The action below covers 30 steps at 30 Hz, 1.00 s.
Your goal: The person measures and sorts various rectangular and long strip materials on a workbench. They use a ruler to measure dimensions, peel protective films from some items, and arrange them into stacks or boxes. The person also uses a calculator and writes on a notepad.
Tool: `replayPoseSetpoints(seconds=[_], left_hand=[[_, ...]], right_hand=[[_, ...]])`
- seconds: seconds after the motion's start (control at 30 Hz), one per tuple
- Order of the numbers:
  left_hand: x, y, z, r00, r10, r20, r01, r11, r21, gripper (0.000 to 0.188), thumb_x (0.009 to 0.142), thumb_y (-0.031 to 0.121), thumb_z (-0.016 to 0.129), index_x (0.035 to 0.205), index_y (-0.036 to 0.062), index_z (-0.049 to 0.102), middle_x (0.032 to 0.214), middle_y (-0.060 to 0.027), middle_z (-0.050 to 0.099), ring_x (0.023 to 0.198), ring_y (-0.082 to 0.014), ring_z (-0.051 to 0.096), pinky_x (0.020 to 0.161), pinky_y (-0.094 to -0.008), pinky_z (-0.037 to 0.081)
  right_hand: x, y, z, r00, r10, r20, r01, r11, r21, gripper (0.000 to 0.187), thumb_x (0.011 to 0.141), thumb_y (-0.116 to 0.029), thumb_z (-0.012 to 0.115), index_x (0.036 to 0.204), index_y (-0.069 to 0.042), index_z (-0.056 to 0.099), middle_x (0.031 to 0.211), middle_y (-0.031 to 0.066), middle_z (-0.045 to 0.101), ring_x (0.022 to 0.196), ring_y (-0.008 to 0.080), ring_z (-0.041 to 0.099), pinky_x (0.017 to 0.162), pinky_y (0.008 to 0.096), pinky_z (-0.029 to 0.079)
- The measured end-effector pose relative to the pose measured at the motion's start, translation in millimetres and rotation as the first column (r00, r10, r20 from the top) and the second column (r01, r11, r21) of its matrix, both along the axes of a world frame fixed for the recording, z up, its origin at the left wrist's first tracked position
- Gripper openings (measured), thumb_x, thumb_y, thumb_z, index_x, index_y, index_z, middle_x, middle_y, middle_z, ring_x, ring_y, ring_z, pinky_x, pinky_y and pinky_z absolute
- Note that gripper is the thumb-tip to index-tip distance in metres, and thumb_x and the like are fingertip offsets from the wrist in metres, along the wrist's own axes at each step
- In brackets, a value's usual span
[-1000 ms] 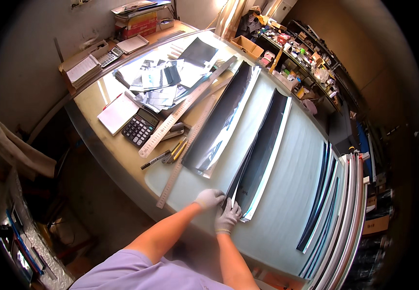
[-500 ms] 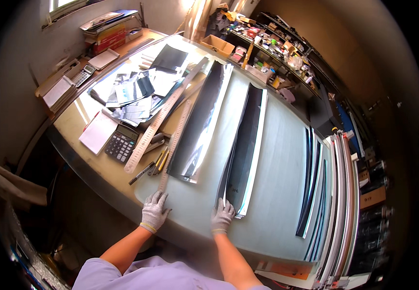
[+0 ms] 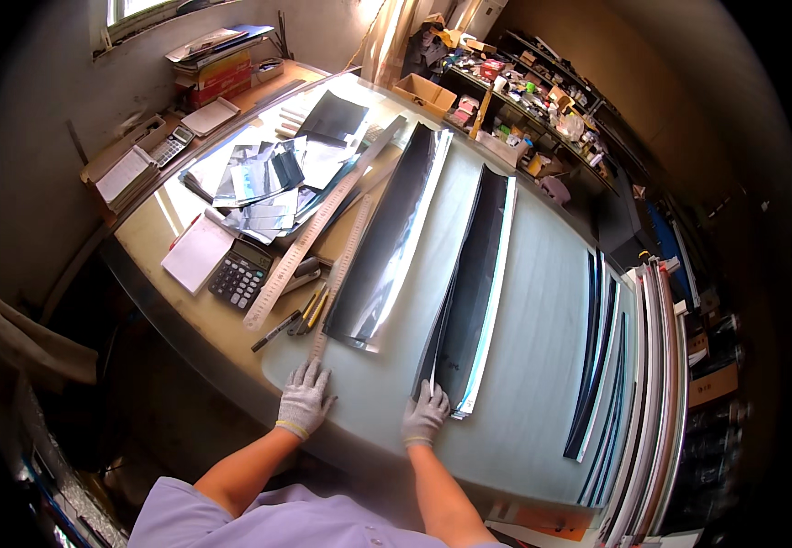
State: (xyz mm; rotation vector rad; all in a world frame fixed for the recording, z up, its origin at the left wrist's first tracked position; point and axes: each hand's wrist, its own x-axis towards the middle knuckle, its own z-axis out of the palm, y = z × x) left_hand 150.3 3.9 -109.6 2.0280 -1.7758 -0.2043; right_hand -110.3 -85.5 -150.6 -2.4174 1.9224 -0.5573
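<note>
Both my hands wear pale knitted gloves. My left hand (image 3: 305, 400) lies on the table's near edge with its fingers spread, just below the end of a long steel ruler (image 3: 348, 247). At the near end of a stack of dark film strips (image 3: 474, 301), my right hand (image 3: 425, 416) has its fingers closed on the left corner of the film. The strips run away from me, with a bright white edge along their right side. A wider glossy dark film sheet (image 3: 387, 247) lies to their left, beside the ruler.
A second ruler (image 3: 309, 242), a calculator (image 3: 241, 274), a notepad (image 3: 197, 254), a marker (image 3: 274, 331) and yellow cutters (image 3: 309, 312) lie at left. Film scraps (image 3: 268, 173) are piled behind them. Narrow dark strips (image 3: 588, 356) and long rolls (image 3: 656, 393) line the right side.
The whole view has shifted slightly. Against the table, both hands and the film strips stay about where they were.
</note>
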Motion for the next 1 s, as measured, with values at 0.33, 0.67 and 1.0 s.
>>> replayPoseSetpoints(seconds=[0.33, 0.67, 1.0], left_hand=[[-8, 3, -12, 0.985, 0.151, -0.082, -0.161, 0.977, -0.137, 0.052, 0.082, 0.019, 0.073, 0.129, 0.0055, 0.056, 0.141, -0.0195, 0.051, 0.128, -0.0423, 0.047, 0.108, -0.0507, 0.039], [-1, 2, -38, 0.758, 0.580, -0.297, -0.628, 0.772, -0.096, 0.028, 0.090, 0.029, 0.070, 0.098, 0.0050, 0.058, 0.087, -0.0171, 0.066, 0.081, -0.0400, 0.065, 0.074, -0.0471, 0.051], [4, 8, -27, 0.886, 0.463, 0.019, -0.463, 0.885, 0.047, 0.042, 0.095, 0.049, 0.057, 0.077, 0.0119, 0.067, 0.074, -0.0155, 0.069, 0.073, -0.0390, 0.068, 0.067, -0.0491, 0.052]], right_hand=[[-4, -6, 2, 1.000, -0.009, 0.002, 0.009, 0.999, -0.045, 0.061, 0.081, -0.028, 0.073, 0.136, -0.012, 0.053, 0.134, 0.0193, 0.049, 0.121, 0.0390, 0.049, 0.105, 0.0563, 0.037], [-37, 73, -18, 0.978, 0.028, 0.209, 0.023, 0.971, -0.238, 0.026, 0.077, -0.018, 0.074, 0.094, -0.010, 0.057, 0.100, 0.0139, 0.057, 0.095, 0.0359, 0.058, 0.083, 0.0517, 0.047], [-64, 102, -34, 0.989, 0.092, 0.115, -0.078, 0.990, -0.120, 0.013, 0.071, -0.014, 0.062, 0.063, -0.013, 0.052, 0.063, 0.0099, 0.057, 0.061, 0.0325, 0.062, 0.054, 0.0472, 0.048]])
